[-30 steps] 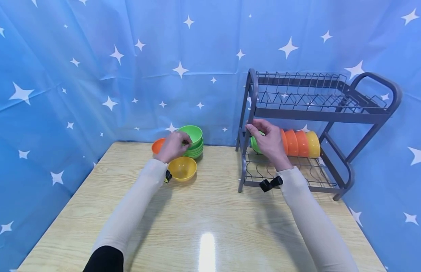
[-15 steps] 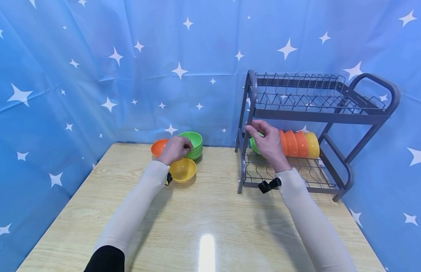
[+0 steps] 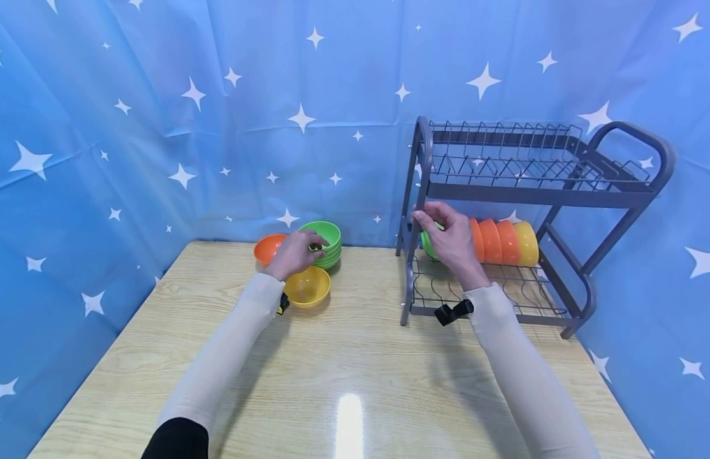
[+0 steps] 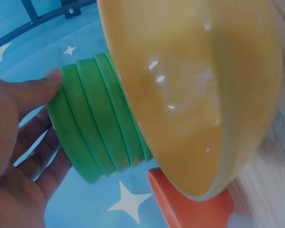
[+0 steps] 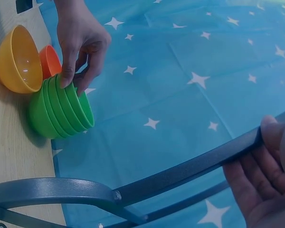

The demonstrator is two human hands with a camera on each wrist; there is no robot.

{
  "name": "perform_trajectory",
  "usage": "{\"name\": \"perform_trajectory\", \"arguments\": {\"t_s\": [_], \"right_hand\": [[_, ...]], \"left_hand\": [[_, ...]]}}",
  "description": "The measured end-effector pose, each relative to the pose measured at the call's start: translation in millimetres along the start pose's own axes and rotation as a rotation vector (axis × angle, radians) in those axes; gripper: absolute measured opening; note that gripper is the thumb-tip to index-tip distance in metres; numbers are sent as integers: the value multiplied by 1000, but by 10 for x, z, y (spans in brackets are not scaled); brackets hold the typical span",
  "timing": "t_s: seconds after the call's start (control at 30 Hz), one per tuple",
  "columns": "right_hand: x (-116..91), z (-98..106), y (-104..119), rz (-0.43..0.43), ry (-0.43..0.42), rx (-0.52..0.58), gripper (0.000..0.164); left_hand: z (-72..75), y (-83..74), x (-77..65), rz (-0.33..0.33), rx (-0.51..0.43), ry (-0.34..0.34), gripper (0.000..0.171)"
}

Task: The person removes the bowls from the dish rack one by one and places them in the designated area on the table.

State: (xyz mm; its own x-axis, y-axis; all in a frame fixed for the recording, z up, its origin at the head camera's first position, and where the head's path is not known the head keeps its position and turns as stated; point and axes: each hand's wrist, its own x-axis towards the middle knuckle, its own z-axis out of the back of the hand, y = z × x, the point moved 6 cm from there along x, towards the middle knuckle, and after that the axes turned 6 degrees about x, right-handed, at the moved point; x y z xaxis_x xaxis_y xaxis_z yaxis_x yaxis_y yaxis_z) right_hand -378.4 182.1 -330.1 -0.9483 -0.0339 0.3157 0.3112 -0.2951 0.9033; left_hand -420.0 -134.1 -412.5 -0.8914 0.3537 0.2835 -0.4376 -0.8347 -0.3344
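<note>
Several green bowls [image 3: 331, 256] stand nested in a stack at the back of the table. My left hand [image 3: 294, 252] is at the top bowl's rim, its fingers loosely spread. In the left wrist view the thumb [image 4: 54, 78] lies against the outer side of the rim, with the other fingers over the bowl's mouth. A yellow bowl [image 3: 307, 290] sits in front of the stack, and an orange bowl [image 3: 268, 248] is partly hidden behind my left hand. My right hand [image 3: 454, 239] grips the left upright of a dark two-tier dish rack [image 3: 533, 194], thumb and fingers around the bar.
On the rack's lower tier, several orange bowls [image 3: 491, 242] and a yellow bowl [image 3: 527, 244] stand on their sides in a row. A green bowl [image 3: 428, 243] there is mostly hidden behind my right hand. A blue starred curtain [image 3: 355, 83] backs the table.
The top green bowl, held raised above the stack one second ago, has come down into it. My left hand's fingers have since loosened and spread. My right hand stays on the rack.
</note>
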Motion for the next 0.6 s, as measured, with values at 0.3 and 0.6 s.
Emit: {"name": "perform_trajectory", "arguments": {"t_s": [0.3, 0.6], "right_hand": [[-9, -8, 17, 4, 0, 12, 43], [-12, -19, 21, 6, -9, 9, 41]], "left_hand": [[0, -23, -3, 46, -67, 10, 33], [42, -166, 28, 9, -100, -24, 47]]}}
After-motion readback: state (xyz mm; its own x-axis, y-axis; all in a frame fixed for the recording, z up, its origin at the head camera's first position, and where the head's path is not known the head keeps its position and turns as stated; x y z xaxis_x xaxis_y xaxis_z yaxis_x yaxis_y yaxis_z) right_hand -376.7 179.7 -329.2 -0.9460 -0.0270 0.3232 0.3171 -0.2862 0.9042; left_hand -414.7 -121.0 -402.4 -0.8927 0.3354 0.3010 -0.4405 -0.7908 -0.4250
